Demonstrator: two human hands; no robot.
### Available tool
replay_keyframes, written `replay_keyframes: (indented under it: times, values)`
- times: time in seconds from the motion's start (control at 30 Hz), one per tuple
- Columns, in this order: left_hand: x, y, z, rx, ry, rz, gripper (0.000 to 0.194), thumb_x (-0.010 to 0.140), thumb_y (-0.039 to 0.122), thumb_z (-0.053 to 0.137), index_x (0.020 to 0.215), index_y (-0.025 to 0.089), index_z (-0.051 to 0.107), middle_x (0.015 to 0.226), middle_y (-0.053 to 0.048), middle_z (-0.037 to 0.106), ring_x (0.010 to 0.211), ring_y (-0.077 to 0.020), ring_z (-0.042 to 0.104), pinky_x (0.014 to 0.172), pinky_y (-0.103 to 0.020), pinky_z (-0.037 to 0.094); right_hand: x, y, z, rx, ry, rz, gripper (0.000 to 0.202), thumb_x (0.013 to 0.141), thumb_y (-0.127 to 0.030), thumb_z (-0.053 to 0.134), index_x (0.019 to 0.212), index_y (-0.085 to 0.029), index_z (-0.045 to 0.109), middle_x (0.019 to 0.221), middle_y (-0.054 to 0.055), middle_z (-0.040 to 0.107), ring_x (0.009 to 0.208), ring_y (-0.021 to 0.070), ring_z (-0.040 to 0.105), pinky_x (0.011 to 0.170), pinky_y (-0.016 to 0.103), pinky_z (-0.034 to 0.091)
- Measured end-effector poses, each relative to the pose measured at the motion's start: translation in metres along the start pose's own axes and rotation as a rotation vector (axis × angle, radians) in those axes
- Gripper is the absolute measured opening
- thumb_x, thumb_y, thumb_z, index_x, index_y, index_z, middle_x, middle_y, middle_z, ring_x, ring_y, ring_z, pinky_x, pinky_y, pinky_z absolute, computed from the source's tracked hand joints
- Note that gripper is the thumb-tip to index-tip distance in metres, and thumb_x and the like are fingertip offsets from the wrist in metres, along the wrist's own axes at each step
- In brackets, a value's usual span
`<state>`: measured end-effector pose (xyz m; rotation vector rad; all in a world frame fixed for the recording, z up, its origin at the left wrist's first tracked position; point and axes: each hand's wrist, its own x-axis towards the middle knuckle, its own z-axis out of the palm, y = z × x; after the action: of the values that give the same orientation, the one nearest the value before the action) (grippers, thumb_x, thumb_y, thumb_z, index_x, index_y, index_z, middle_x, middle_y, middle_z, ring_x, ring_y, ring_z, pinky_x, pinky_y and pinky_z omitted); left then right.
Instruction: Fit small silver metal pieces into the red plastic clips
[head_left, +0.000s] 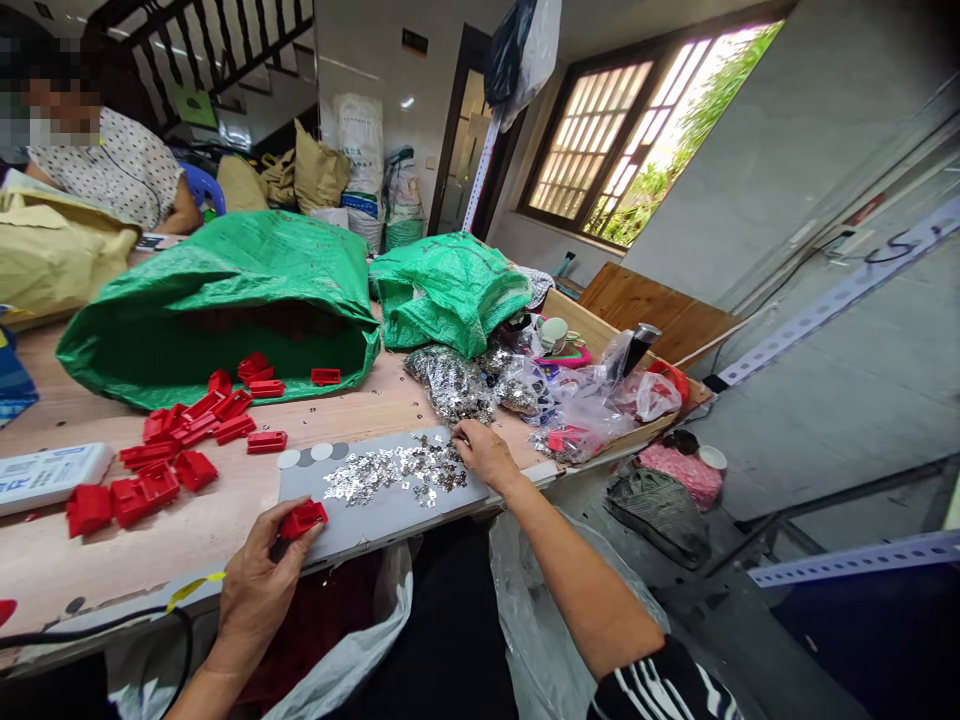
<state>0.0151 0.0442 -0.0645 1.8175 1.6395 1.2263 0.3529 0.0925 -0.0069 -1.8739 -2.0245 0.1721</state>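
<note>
My left hand [262, 565] grips a red plastic part [304, 519] between thumb and fingers, over the near edge of a grey mat [330, 545]. My right hand [486, 455] is at the mat's right end, its fingertips pinched together at the edge of a spread of small metal pieces [367, 476]. Whatever lies between those fingertips is too small to make out. Left of the mat, several more red plastic parts [196, 430] are heaped on the table. Beyond my right hand sits a clear bag of metal pieces [454, 385].
A large green sack [247, 270] gapes toward me, with a second green sack [450, 285] beside it. A cluttered wooden tray [694, 402] stands at the right. A white box [52, 478] lies at the left. Across the table sits a person [127, 165]. Plastic bags [375, 630] hang below the edge.
</note>
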Motion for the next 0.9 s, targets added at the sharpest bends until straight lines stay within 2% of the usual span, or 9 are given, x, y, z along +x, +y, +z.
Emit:
replay_keyframes:
  times: [0.27,0.5,0.7,0.9]
  values:
    - [0.0,-0.002,0.001,-0.02,-0.014,-0.022,0.041,0.078,0.052,0.058,0.11,0.026,0.06,0.108,-0.004,0.07,0.092,-0.0227,0.068,0.075,-0.031,0.052,-0.01,0.005,-0.003,-0.033,-0.04,-0.148,0.008,0.085,-0.013,0.055,0.086,-0.019,0.061,0.088,0.003,0.062,0.084,0.016,0.057,0.076,0.025,0.04]
    - [0.0,-0.004,0.003,-0.028,-0.012,-0.014,0.043,0.077,0.053,0.059,0.11,0.027,0.06,0.108,-0.004,0.07,0.093,-0.023,0.068,0.076,-0.032,0.052,-0.003,-0.002,0.001,-0.052,0.007,-0.131,0.01,0.087,-0.015,0.052,0.093,-0.019,0.059,0.094,0.005,0.062,0.087,0.0165,0.057,0.076,0.025,0.041]
    - [-0.001,-0.004,0.001,-0.033,-0.023,-0.019,0.041,0.078,0.052,0.058,0.111,0.027,0.059,0.11,-0.004,0.069,0.096,-0.0227,0.067,0.078,-0.031,0.052,-0.001,-0.001,0.001,-0.062,-0.05,-0.128,0.014,0.087,-0.013,0.053,0.094,-0.02,0.063,0.096,0.004,0.064,0.088,0.016,0.058,0.076,0.025,0.042]
    - [0.0,-0.002,0.001,-0.035,-0.016,-0.025,0.042,0.077,0.053,0.058,0.109,0.027,0.06,0.109,-0.003,0.07,0.096,-0.0229,0.067,0.078,-0.031,0.052,0.002,-0.008,-0.001,-0.067,-0.078,-0.106,0.013,0.087,-0.02,0.057,0.097,-0.021,0.064,0.098,0.003,0.065,0.09,0.0156,0.059,0.078,0.024,0.041]
